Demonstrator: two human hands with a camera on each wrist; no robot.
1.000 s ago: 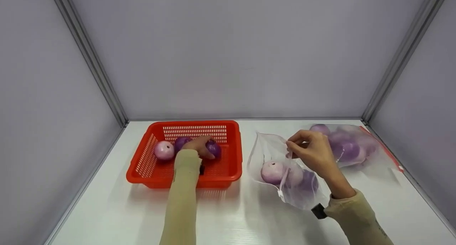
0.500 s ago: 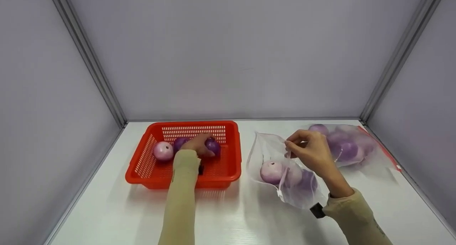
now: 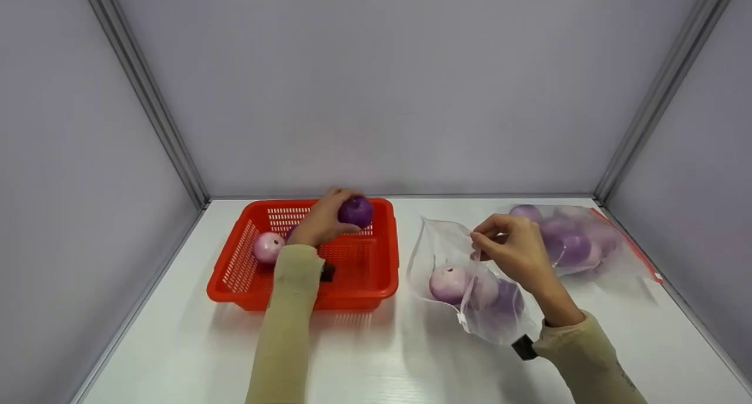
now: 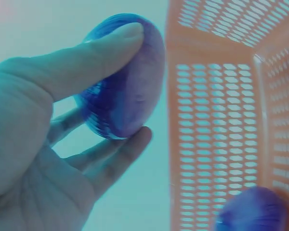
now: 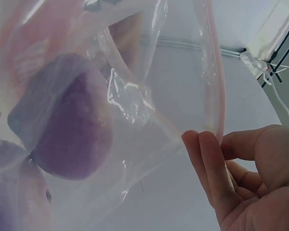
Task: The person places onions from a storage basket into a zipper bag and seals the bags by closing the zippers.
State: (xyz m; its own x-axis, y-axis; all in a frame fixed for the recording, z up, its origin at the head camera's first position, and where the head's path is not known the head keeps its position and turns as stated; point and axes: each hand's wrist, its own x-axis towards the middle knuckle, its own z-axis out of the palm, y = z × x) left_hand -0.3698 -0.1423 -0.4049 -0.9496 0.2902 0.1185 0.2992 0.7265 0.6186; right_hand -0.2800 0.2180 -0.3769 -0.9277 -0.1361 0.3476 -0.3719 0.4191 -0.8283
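Note:
My left hand (image 3: pixel 320 221) grips a glossy purple onion (image 3: pixel 356 212) over the back right part of the red basket (image 3: pixel 388 275). In the left wrist view the thumb lies across the onion's streaked side, and fingers support it from behind. A pale pink onion (image 3: pixel 269 248) sits at the basket's left, with another purple onion (image 4: pixel 254 211) beside it, mostly hidden by my hand in the head view. With thumb and fingertips my right hand (image 3: pixel 514 248) pinches the rim of a clear zip bag (image 3: pixel 437 239). Its mouth gapes to the left, and pink and purple onions (image 3: pixel 449 283) lie inside.
A second clear bag (image 3: pixel 617 269) with a red zip edge lies at the back right, holding several onions (image 3: pixel 567 248). Pale walls (image 3: pixel 399 98) enclose the white table (image 3: pixel 376 357) at the back and both sides.
My left hand has lifted the purple onion from the basket floor, up and toward the back wall. The right hand has stayed in place, pinching the bag's rim.

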